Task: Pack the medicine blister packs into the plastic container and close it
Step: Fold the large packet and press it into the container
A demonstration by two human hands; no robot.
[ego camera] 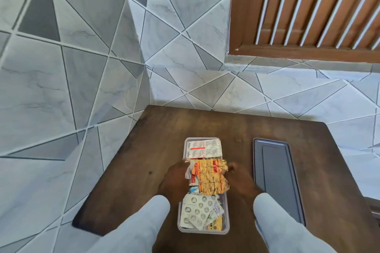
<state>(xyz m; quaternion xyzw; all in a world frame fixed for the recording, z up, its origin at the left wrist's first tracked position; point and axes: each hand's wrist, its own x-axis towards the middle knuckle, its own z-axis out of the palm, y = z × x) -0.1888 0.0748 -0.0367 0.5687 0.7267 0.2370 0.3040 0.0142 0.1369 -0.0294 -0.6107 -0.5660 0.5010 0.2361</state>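
Note:
A clear plastic container (184, 228) lies lengthwise on the dark wooden table (144, 150). It holds several blister packs: white-and-red ones (203, 149) at the far end and a silver one (195, 211) at the near end. Over its middle, a crumpled orange-yellow blister pack (211, 178) is gripped from both sides, my left hand (174, 181) on its left edge and my right hand (238, 178) on its right edge. The grey lid (277, 178) lies flat to the right of the container, apart from it.
Patterned grey tiled walls stand behind and to the left of the table. A brown slatted wooden shutter (308, 16) is at the upper right. Light blue sleeves cover both forearms.

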